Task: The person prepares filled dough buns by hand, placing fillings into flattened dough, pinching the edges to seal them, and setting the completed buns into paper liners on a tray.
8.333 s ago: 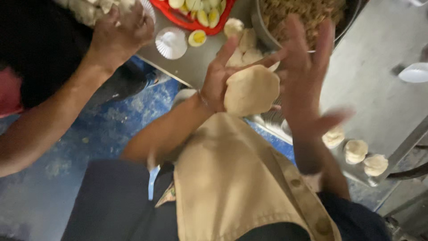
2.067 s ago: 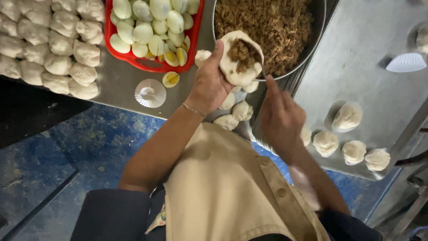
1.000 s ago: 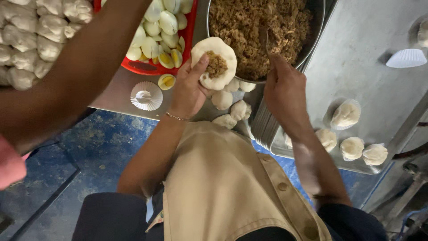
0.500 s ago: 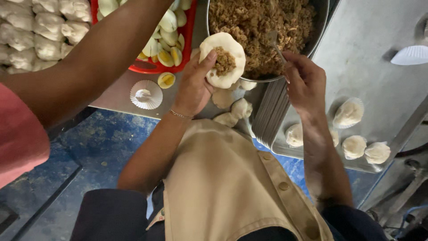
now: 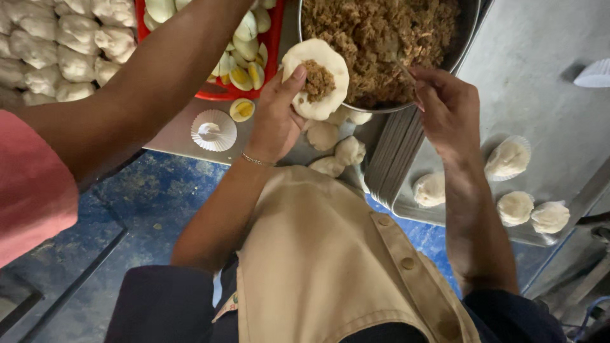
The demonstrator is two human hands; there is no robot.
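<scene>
The grey metal desk [image 5: 546, 38] carries everything here. On it, at the top, stands the large round steel bowl [image 5: 460, 47], filled nearly to the rim with brown shredded cooked filling [image 5: 375, 32]. To the left of the bowl sits the red plastic tray [image 5: 274, 44], which holds halved boiled eggs [image 5: 244, 70], yolks showing; one lone egg half [image 5: 242, 109] lies outside it on the desk, just beside a white pleated paper cup [image 5: 213, 130]. At the far left, rows of pale finished buns [image 5: 63, 51] lie packed together. Another person's bare forearm [image 5: 146, 82], coming out of a pink sleeve, crosses over the tray.

The left hand [image 5: 276, 117] is raised at the bowl's near rim, its fingers cupped under a flat round disc of white dough [image 5: 318, 76] with the thumb pressed on its upper edge; a small heap of the brown filling sits in the disc's middle. The right hand [image 5: 448, 105] is over the bowl's edge, fingers pinched narrowly on a thin metal utensil handle [image 5: 401, 67] whose end is buried in the filling.

Below the disc, small plain dough balls [image 5: 337, 149] lie on the desk. At the right, filled buns in paper cups [image 5: 508, 159] rest on a grey tray.
</scene>
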